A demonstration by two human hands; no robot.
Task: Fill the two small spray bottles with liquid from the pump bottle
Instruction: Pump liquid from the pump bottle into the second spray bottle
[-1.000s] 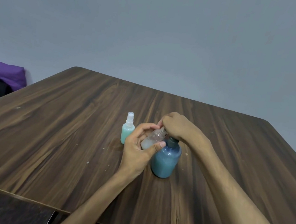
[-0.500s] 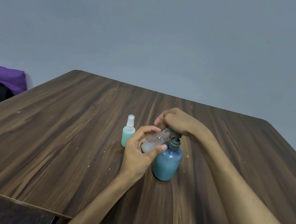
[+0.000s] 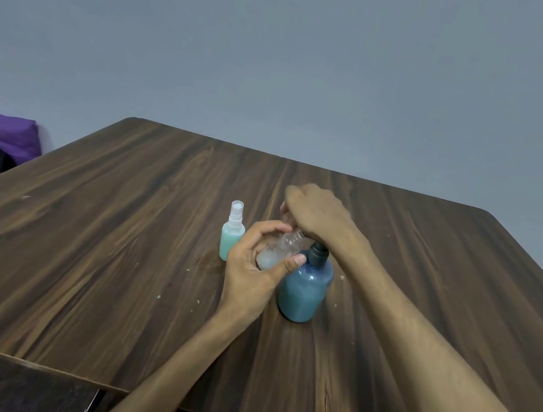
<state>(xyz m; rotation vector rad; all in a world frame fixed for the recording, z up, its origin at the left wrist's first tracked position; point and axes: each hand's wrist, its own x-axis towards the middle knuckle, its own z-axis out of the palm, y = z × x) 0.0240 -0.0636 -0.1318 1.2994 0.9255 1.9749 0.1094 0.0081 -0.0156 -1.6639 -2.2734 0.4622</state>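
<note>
Nearest the camera, the left hand (image 3: 255, 269) wraps its fingers and thumb around the clear spray bottle (image 3: 279, 252), tilting it so its uncapped neck points up toward the pump spout, presumably to catch what comes out. A little pale liquid sits in its lower end, so this 1 looks only partly filled. Just beside it stands the blue pump bottle (image 3: 304, 289) on the wooden table (image 3: 84, 250). The right hand (image 3: 317, 213) hovers over the pump head, knuckles up, fingers curled downward (whether they grip or merely press the hidden head, I cannot tell). Farther back, the capped teal spray bottle (image 3: 232, 235) stands upright, out of the way and apparently full.
</note>
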